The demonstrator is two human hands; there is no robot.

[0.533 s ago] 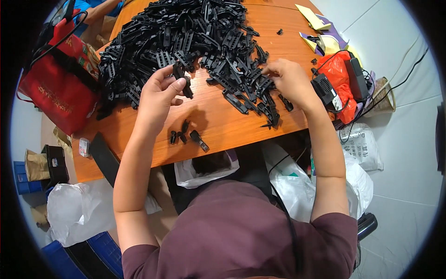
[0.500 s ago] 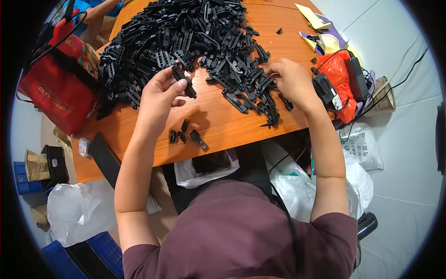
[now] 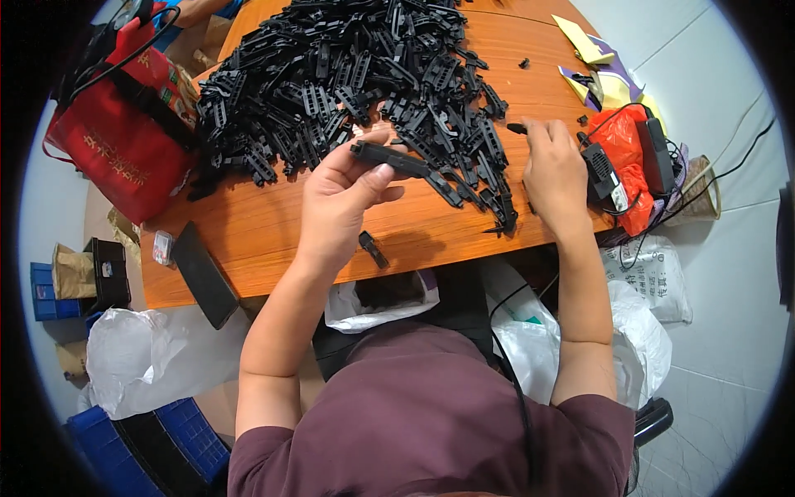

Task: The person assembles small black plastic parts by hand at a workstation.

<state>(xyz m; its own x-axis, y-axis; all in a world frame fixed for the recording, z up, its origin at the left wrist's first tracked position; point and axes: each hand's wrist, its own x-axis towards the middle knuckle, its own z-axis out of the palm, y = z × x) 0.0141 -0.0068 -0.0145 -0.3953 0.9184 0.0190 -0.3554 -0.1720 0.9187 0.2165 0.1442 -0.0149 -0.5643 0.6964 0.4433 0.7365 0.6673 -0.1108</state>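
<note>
My left hand (image 3: pixel 338 197) is closed on a long black plastic part (image 3: pixel 393 159), thumb on its near side. The part lies nearly level, its free end reaching right over the near edge of a big heap of similar black parts (image 3: pixel 331 87). To the right of the heap, my right hand (image 3: pixel 556 178) is closed with bent fingers. A small dark plastic piece (image 3: pixel 517 128) sticks out to the left from its fingertips. By the table's front edge, next to my left wrist, lies a small black clip-like part (image 3: pixel 373 249).
On the wooden table (image 3: pixel 447 236), a red bag (image 3: pixel 103 137) stands left, near a dark flat slab (image 3: pixel 205 277) and a small clear box (image 3: pixel 163 247). At right are an orange plastic bag (image 3: pixel 614 149) and black adapters with cables. A white-lined bin (image 3: pixel 364 311) sits below the edge.
My left hand has moved right, and its long part has turned closer to level. My right hand has drawn slightly off the heap, and a small piece now shows at its fingertips. The view has shifted.
</note>
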